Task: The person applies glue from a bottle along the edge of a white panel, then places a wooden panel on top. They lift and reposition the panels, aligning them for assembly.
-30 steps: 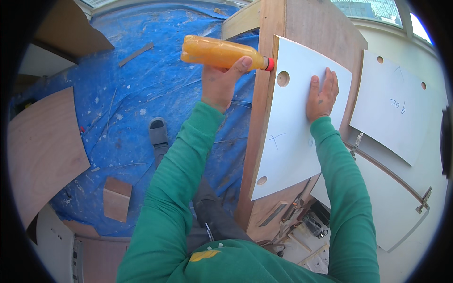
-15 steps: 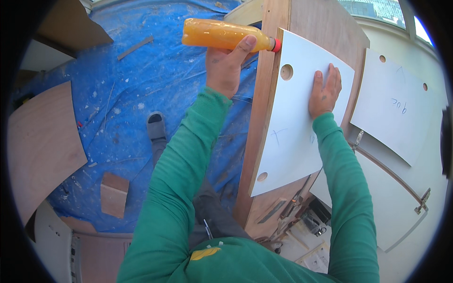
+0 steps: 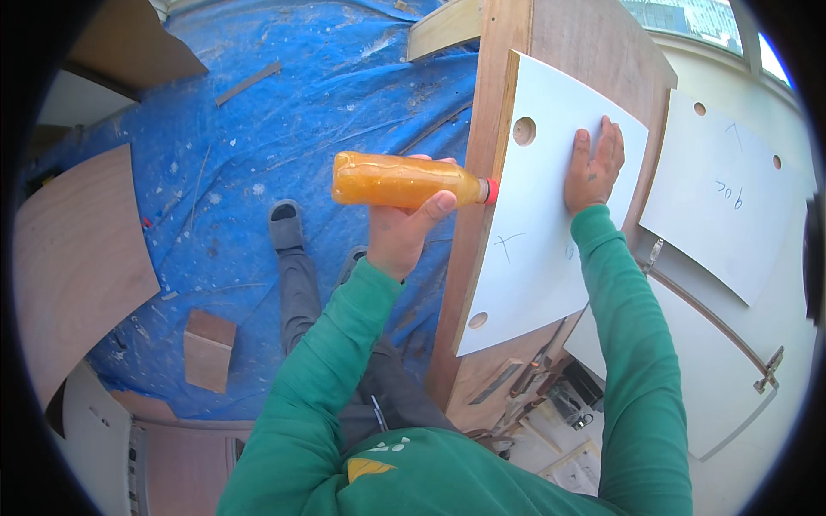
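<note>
My left hand [image 3: 403, 225] is wrapped round a clear plastic bottle [image 3: 400, 179] of amber liquid, held on its side. The bottle's red cap [image 3: 491, 191] points right and meets the left edge of a white door panel [image 3: 542, 232]. Flat on that panel, fingers stretched out, lies my right hand [image 3: 595, 165]. The panel has two round holes, one near each end of its left side, and some pen marks. It rests on a wooden cabinet carcass [image 3: 585, 39], with its left edge close to the carcass's edge.
A second white panel [image 3: 714, 202] lies right of the carcass, by a hinged door [image 3: 688, 370]. Tools [image 3: 533, 370] sit near me on the wood. Blue sheeting [image 3: 241, 172] covers the floor at left, with a wood block [image 3: 209, 351] and a curved plywood sheet [image 3: 82, 267].
My left hand has brought the bottle toward me along the panel's left edge, from near the far corner to below the far hole. My right hand stays in place on the panel.
</note>
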Demonstrator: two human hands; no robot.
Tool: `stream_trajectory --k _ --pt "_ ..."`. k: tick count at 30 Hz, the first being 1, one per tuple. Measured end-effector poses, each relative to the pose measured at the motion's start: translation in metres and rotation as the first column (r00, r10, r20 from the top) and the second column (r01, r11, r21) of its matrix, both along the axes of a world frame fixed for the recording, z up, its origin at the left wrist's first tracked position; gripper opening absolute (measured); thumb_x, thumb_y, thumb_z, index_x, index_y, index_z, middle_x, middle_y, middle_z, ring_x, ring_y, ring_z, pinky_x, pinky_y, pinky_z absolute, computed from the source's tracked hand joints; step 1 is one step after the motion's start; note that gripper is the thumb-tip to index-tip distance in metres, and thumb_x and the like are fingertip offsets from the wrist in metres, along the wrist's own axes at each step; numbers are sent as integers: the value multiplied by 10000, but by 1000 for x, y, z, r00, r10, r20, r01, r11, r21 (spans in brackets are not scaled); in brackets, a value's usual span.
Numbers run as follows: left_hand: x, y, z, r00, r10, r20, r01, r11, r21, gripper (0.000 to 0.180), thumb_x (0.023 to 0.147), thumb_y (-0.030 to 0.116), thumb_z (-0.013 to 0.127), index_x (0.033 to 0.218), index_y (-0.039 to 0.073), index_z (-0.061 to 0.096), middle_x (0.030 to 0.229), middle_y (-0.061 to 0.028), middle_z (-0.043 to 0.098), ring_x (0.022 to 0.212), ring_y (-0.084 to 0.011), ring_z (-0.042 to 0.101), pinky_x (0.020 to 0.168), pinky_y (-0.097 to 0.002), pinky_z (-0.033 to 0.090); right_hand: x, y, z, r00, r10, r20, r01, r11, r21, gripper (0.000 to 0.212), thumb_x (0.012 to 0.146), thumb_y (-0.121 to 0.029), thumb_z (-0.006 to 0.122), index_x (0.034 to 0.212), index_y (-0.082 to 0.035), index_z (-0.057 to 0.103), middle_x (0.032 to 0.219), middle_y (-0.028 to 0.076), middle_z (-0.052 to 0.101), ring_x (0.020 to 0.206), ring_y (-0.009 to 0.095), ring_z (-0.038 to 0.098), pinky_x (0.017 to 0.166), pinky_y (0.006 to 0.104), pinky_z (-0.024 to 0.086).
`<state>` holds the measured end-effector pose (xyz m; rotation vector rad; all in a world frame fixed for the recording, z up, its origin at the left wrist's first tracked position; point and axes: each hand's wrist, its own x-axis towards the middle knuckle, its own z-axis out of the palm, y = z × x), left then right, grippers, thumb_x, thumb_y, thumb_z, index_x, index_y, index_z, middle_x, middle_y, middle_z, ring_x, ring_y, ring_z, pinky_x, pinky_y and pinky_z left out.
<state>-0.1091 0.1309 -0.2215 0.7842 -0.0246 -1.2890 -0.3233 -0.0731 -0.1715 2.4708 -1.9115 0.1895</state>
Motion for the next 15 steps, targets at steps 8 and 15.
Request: stream_trajectory --k 8,15 --pt "13 -46 0 996 90 29 -90 996 5 470 916 113 802 1298 -7 554 1214 -127 682 1151 -200 656 1050 -358 528 -1 -1 0 1000 8 -4 -8 1000 -6 697 1063 -536 421 1567 -56 373 1619 218 325 1508 397 279 1249 509 231" --pt "35 -92 -16 993 67 92 -56 992 -110 426 955 110 751 1311 20 534 1259 -158 662 1177 -266 662 1006 -433 586 2 -1 -1 1000 15 1 -15 1000 -16 686 1061 -522 435 1556 -49 385 1610 221 337 1497 402 292 1240 513 244"
